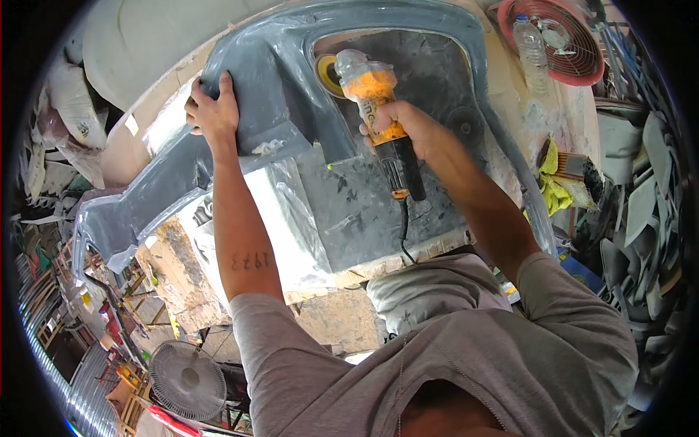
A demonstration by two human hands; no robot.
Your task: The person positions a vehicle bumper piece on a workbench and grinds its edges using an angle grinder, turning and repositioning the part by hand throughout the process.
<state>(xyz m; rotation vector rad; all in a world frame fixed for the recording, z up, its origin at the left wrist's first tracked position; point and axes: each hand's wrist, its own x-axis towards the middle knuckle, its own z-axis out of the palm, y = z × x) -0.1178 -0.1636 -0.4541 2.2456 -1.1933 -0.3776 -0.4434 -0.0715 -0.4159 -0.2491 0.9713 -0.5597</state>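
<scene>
My right hand [404, 127] is wrapped round the body of an orange and black angle grinder [382, 102]. Its yellow disc [329, 75] is at the inner edge of the opening in a large grey moulded panel [251, 102]; whether disc and panel touch I cannot tell. From the tool's lower end a black cord [405, 229] runs down to the table edge. My left hand [212, 109] rests on the panel's upper left part, thumb and fingers spread over its rim. Nothing is held in it.
A red round fan [575, 44] and a clear plastic bottle [530, 51] stand at the far right. Nearby are a yellow cloth [555, 186] and a brush [571, 166]. Stacked grey pieces [641, 204] line the right side. A grey fan [188, 379] stands at lower left.
</scene>
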